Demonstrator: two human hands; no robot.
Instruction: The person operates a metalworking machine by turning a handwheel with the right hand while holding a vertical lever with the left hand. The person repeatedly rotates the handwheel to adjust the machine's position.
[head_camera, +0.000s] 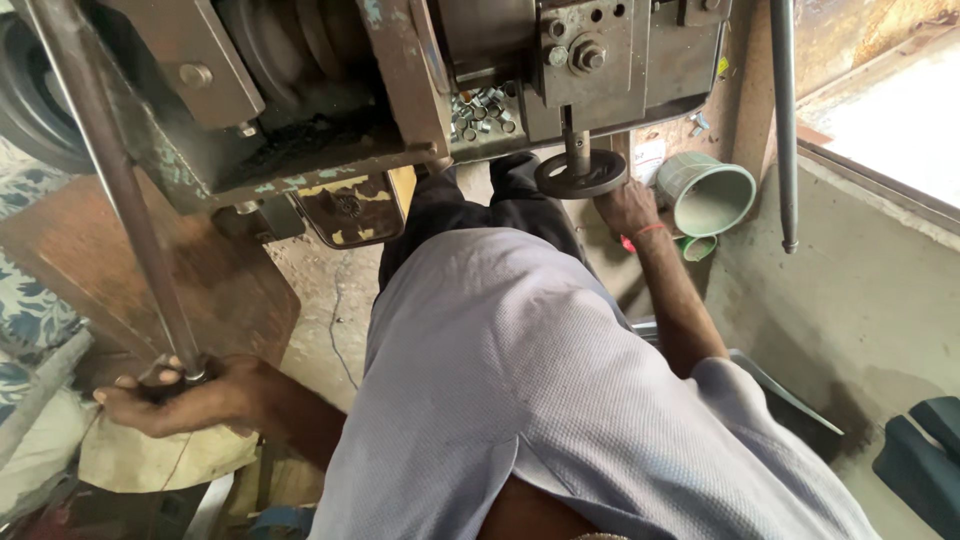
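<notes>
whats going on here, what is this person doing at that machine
A person in a grey shirt leans over an old metal press machine. The left hand grips the bottom of a long steel lever. The right hand reaches under the machine at a dark round disc on its spindle. A green bucket lies nearby.

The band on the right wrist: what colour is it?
Red-orange, a thin band on the right hand; head view shows it.
</notes>
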